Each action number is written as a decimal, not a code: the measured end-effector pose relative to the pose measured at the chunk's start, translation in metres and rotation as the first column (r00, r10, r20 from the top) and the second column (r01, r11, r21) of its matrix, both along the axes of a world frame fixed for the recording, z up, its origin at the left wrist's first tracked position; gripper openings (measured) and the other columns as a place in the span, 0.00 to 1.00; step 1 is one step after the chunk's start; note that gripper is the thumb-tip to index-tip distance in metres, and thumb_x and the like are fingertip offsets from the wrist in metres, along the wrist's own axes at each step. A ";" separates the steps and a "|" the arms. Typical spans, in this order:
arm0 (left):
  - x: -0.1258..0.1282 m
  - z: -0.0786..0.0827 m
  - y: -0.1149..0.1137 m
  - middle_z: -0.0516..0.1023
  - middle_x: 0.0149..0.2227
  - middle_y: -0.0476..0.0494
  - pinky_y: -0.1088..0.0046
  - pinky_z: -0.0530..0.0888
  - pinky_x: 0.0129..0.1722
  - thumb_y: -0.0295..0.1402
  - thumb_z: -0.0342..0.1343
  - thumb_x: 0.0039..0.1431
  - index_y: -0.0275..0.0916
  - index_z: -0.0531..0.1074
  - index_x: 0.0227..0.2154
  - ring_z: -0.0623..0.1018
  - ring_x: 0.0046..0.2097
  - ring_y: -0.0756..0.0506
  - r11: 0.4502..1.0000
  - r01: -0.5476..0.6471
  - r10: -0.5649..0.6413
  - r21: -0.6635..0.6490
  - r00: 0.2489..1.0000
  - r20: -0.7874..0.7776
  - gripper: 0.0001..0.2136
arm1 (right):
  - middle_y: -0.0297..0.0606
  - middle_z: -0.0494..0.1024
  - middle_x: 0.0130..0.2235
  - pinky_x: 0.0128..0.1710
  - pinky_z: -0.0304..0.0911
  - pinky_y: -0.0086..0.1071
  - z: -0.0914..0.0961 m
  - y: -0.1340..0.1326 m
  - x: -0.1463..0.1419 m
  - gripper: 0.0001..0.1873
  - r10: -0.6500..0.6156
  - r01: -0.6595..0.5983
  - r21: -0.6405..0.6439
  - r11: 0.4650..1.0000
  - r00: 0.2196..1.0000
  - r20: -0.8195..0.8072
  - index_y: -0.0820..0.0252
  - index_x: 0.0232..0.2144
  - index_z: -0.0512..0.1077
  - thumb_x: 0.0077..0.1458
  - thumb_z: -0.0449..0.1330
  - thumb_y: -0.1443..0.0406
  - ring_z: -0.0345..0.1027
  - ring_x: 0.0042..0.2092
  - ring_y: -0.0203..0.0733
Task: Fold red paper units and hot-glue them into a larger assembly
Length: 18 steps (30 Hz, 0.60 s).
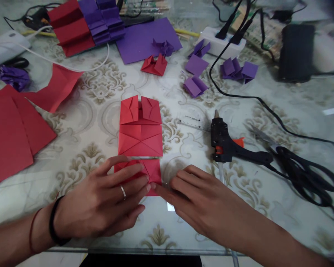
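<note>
A long strip of creased red paper [140, 137] lies on the patterned table [94, 148], its far end folded into two small flaps. My left hand [105, 202] lies flat on the strip's near end, fingers stretched out, a ring on one finger. My right hand [196, 200] rests beside it, fingers extended, fingertips touching the strip's near right corner. Neither hand grips anything.
A black glue gun [228, 144] with its cable [308, 174] lies right of the strip, beside a clear ruler [190, 122] and scissors [260, 135]. Red sheets [13, 129] lie left. Folded purple pieces [196, 85], a red piece [155, 65], pleated paper [86, 26] and a power strip [221, 42] sit farther back.
</note>
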<state>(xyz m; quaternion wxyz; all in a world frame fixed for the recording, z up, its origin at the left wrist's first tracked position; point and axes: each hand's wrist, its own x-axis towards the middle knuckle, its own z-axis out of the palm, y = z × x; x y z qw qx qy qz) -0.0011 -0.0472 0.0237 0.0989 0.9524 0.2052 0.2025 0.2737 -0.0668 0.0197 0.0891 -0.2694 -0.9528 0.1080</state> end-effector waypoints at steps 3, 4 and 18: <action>-0.001 0.000 0.000 0.87 0.50 0.46 0.52 0.72 0.62 0.29 0.61 0.69 0.35 0.80 0.47 0.82 0.57 0.39 1.000 0.005 -0.005 -0.025 1.000 0.000 0.07 | 0.36 0.75 0.33 0.40 0.55 0.43 0.000 0.000 0.001 0.15 0.026 -0.026 0.024 0.999 1.000 -0.016 0.67 0.54 0.78 0.70 0.56 0.70 0.62 0.36 0.46; -0.001 0.001 0.000 0.87 0.50 0.46 0.52 0.71 0.62 0.30 0.61 0.69 0.36 0.80 0.47 0.82 0.56 0.39 1.000 -0.003 0.003 -0.027 1.000 0.002 0.07 | 0.35 0.75 0.33 0.40 0.55 0.43 0.000 -0.001 0.002 0.15 0.033 -0.033 0.024 0.999 0.999 -0.025 0.67 0.53 0.78 0.71 0.55 0.70 0.62 0.36 0.46; -0.003 0.007 0.002 0.86 0.50 0.46 0.50 0.62 0.70 0.33 0.62 0.69 0.37 0.79 0.52 0.80 0.58 0.39 0.997 0.005 -0.011 -0.081 0.998 -0.068 0.12 | 0.33 0.76 0.30 0.39 0.58 0.43 0.003 -0.006 0.007 0.16 0.036 -0.037 -0.011 0.999 0.995 -0.090 0.68 0.47 0.80 0.73 0.51 0.69 0.65 0.33 0.43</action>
